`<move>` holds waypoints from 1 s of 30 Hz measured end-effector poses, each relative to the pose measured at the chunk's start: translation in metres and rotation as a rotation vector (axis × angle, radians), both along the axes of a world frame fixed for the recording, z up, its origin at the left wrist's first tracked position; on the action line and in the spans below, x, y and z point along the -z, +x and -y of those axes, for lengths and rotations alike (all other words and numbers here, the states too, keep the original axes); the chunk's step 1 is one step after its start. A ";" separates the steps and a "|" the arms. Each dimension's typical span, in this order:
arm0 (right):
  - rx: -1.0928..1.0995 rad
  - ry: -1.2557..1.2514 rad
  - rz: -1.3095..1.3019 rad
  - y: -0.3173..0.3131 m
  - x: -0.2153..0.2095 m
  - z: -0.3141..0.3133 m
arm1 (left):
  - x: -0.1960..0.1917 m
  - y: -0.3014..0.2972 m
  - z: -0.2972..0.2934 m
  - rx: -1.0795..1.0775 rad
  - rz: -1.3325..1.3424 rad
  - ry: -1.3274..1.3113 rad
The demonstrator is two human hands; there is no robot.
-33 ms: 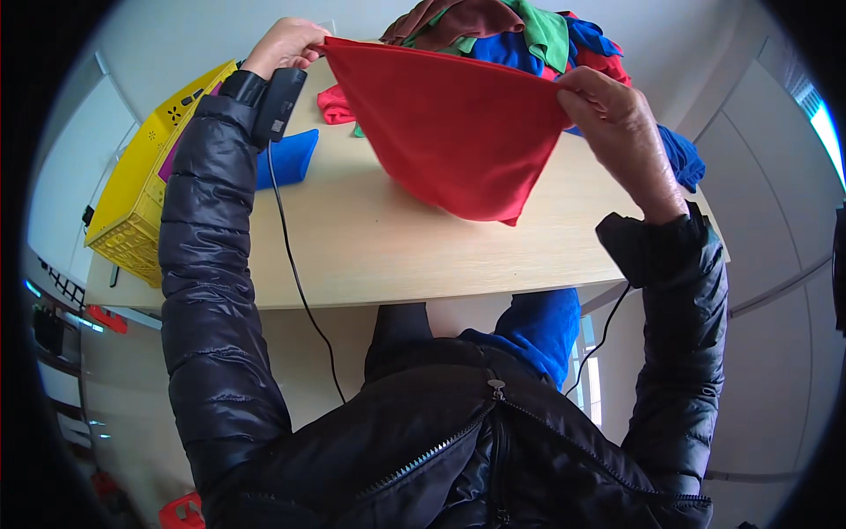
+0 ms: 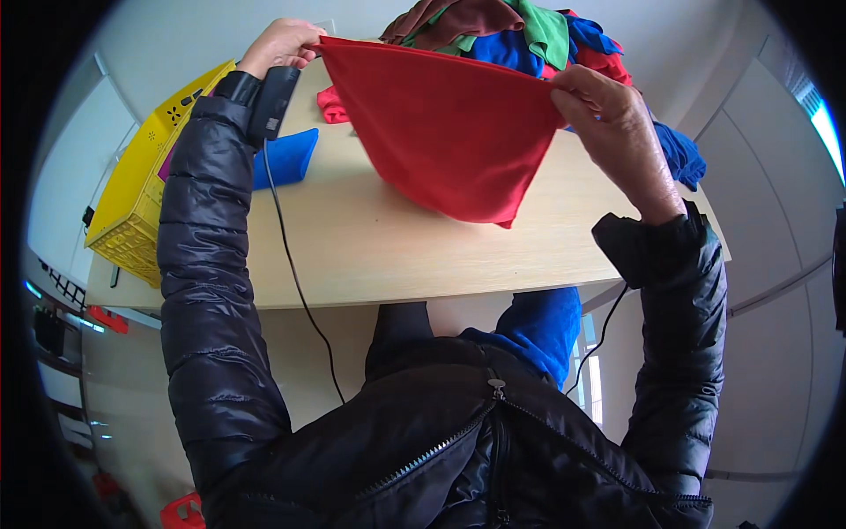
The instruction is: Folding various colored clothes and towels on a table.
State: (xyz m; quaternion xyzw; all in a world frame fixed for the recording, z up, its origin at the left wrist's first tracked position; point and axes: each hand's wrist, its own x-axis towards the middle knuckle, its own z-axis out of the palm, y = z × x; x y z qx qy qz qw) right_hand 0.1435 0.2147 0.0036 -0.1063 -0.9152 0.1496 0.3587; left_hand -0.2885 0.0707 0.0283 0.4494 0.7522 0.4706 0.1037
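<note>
A red cloth [image 2: 449, 141] hangs spread above a light wooden table [image 2: 397, 256], its lower tip pointing down just over the tabletop. My left hand [image 2: 280, 44] pinches its upper left corner. My right hand [image 2: 608, 115] grips its upper right corner. Both arms are in black padded sleeves. A black device [image 2: 273, 101] with a cable sits on my left wrist.
A pile of mixed cloths [image 2: 520, 31] in brown, green, blue and red lies at the table's far side. A folded blue cloth [image 2: 286, 157] and a small red one [image 2: 331, 106] lie left. A yellow basket [image 2: 145, 185] stands at the left edge. Another blue cloth [image 2: 529, 331] rests in my lap.
</note>
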 end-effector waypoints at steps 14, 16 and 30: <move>0.234 -0.068 -0.132 0.034 0.023 -0.074 | 0.024 -0.003 -0.106 0.345 0.297 0.070; 0.231 -0.013 -0.141 0.040 0.009 -0.055 | 0.032 -0.004 -0.106 0.565 0.337 0.153; -0.301 -0.033 0.288 -0.106 0.243 0.118 | 0.257 -0.044 -0.037 0.026 -0.419 -0.292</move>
